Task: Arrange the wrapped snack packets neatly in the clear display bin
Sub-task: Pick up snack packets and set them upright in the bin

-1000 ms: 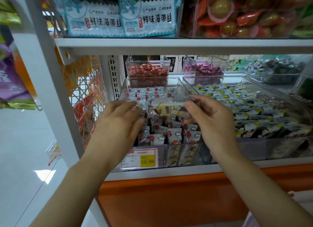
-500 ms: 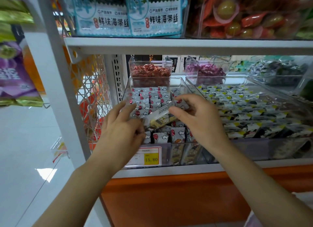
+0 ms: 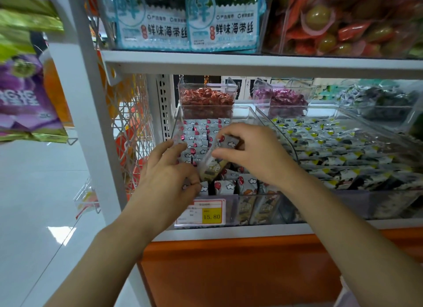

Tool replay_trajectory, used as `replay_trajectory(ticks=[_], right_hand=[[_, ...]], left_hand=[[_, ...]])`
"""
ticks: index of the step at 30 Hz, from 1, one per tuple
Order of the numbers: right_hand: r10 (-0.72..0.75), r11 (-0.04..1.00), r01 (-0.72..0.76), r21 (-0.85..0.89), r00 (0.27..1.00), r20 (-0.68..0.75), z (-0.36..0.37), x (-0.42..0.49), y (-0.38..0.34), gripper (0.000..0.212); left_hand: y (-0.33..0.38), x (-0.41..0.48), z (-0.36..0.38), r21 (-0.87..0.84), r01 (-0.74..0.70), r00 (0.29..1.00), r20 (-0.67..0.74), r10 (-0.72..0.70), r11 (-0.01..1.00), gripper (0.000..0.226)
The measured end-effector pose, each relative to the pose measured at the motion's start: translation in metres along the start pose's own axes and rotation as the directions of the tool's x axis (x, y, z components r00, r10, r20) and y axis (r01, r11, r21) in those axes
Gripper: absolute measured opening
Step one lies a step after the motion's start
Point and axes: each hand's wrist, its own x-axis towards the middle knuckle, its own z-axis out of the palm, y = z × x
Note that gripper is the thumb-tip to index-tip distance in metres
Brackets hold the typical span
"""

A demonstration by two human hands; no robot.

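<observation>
A white shop shelf carries the clear display bin directly beneath both hands. The right hand pinches a tilted snack packet by its upper end, above the standing packets. The left hand has bent fingers at its lower end; whether they grip is unclear.
</observation>
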Motion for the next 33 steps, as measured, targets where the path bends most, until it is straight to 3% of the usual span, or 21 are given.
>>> replay_trajectory(ticks=[2,7,11,13,15,20,22,25,27,30,33], right_hand=[[-0.008,0.999,0.010,-0.046,0.999,0.044,0.006,-0.001,0.000,0.044],[0.002,0.990,-0.004,-0.143,1.000,-0.018,0.035,0.004,-0.007,0.039],[-0.045,0.985,0.086,-0.151,0.965,0.257,0.044,0.007,-0.009,0.018],[-0.065,0.977,0.127,-0.169,0.941,0.331,0.041,0.009,-0.007,0.026],[-0.048,0.991,0.084,-0.105,0.951,0.307,0.035,0.014,-0.002,0.021],[0.042,0.998,-0.046,0.037,0.995,0.095,0.027,0.030,0.007,0.017],[0.007,0.997,0.002,-0.071,0.992,0.123,0.030,0.037,0.007,0.013],[-0.008,0.947,0.095,-0.306,0.962,0.273,0.037,0.043,0.005,0.017],[0.009,0.935,0.112,-0.335,0.940,0.340,0.041,0.046,0.001,0.018],[-0.004,0.991,0.041,-0.124,0.960,0.280,0.033,0.045,-0.006,0.008],[0.044,0.985,-0.055,0.165,0.997,0.067,0.014,0.037,-0.009,0.013]], left_hand=[[0.000,0.000,0.000,-0.003,-0.010,1.000,0.002,0.010,1.000,0.004],[-0.002,0.002,-0.006,-0.019,-0.018,1.000,-0.009,0.018,1.000,0.012],[-0.010,0.004,-0.017,-0.044,0.021,0.997,-0.067,-0.024,0.999,0.023],[-0.013,0.003,-0.019,-0.038,0.033,0.997,-0.075,-0.036,0.999,0.025],[-0.014,0.003,-0.019,-0.033,0.039,0.996,-0.076,-0.042,0.999,0.025],[-0.013,0.005,-0.018,-0.025,0.016,0.996,-0.088,-0.018,1.000,0.027],[-0.013,0.005,-0.018,-0.024,0.008,0.996,-0.091,-0.010,1.000,0.027],[-0.012,0.005,-0.018,-0.021,0.008,0.996,-0.091,-0.010,1.000,0.029],[-0.011,0.005,-0.017,-0.014,0.013,0.996,-0.088,-0.014,1.000,0.029],[-0.010,0.006,-0.018,-0.008,0.022,0.993,-0.112,-0.023,1.000,0.027],[-0.009,0.008,-0.021,-0.022,0.046,0.980,-0.190,-0.050,0.999,0.022]])
